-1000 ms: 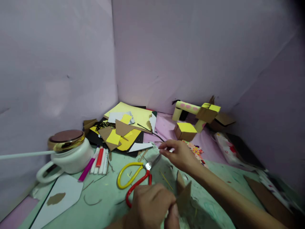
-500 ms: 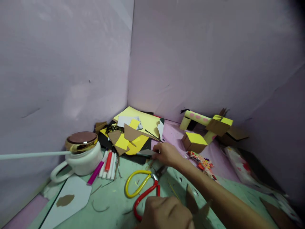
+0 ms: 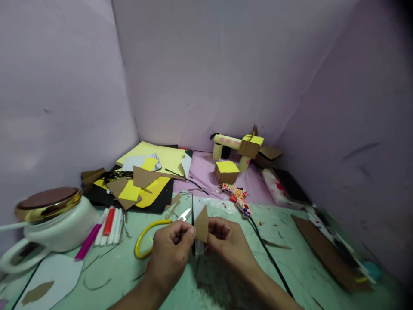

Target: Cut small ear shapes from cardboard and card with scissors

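Both my hands meet at the front middle of the table. My left hand (image 3: 171, 245) is closed in a pinch at the lower left edge of a white piece of card (image 3: 198, 204) with a dark edge, which stands upright. A pointed brown cardboard piece (image 3: 201, 224) overlaps its front, and the fingers of my right hand (image 3: 227, 239) are closed at its right edge. Some right fingertips are hidden behind it. Scissors with a yellow handle (image 3: 139, 243) lie under and beside my left hand, their red handle mostly covered.
To the left are a white mug (image 3: 61, 228) with a gold-rimmed lid and several markers (image 3: 109, 226). Paper and cardboard scraps (image 3: 155, 185) pile up behind. A yellow paper animal figure (image 3: 227, 141), a box (image 3: 226, 172) and a glue gun (image 3: 237, 196) with a black cord stand right.
My right hand has drawn back from the scrap pile with the white card. My left hand has come up beside it, and the cardboard piece is now upright between them. The view has turned right.
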`<control>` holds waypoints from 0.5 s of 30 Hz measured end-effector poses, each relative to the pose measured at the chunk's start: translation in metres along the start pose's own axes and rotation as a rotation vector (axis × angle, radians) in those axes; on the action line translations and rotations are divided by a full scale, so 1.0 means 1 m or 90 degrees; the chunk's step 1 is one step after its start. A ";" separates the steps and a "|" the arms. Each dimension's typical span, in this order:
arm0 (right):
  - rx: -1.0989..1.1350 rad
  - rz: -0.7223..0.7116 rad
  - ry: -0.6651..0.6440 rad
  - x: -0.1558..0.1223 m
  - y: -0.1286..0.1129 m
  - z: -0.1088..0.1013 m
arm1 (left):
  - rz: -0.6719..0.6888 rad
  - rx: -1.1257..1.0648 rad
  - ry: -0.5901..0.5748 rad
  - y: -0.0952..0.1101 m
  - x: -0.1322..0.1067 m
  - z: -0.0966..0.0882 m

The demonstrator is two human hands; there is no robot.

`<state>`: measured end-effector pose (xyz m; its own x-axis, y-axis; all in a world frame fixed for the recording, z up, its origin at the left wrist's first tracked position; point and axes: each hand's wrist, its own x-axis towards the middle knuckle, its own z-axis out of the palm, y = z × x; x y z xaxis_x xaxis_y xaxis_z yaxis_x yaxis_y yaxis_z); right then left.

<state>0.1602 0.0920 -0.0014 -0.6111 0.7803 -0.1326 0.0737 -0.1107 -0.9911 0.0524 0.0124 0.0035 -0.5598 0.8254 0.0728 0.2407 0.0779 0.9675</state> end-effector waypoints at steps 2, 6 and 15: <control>0.017 0.004 0.003 0.000 0.002 -0.003 | -0.013 0.016 0.014 -0.001 0.001 0.003; 0.039 0.008 -0.008 0.002 0.005 -0.008 | -0.010 0.066 0.023 -0.003 0.001 0.006; -0.212 -0.102 -0.029 0.002 0.000 -0.032 | 0.309 0.138 0.162 0.009 -0.003 -0.018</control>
<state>0.1845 0.1130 -0.0017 -0.6691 0.7430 0.0171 0.2229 0.2226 -0.9491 0.0414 0.0008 0.0161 -0.5112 0.6379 0.5760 0.6586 -0.1398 0.7394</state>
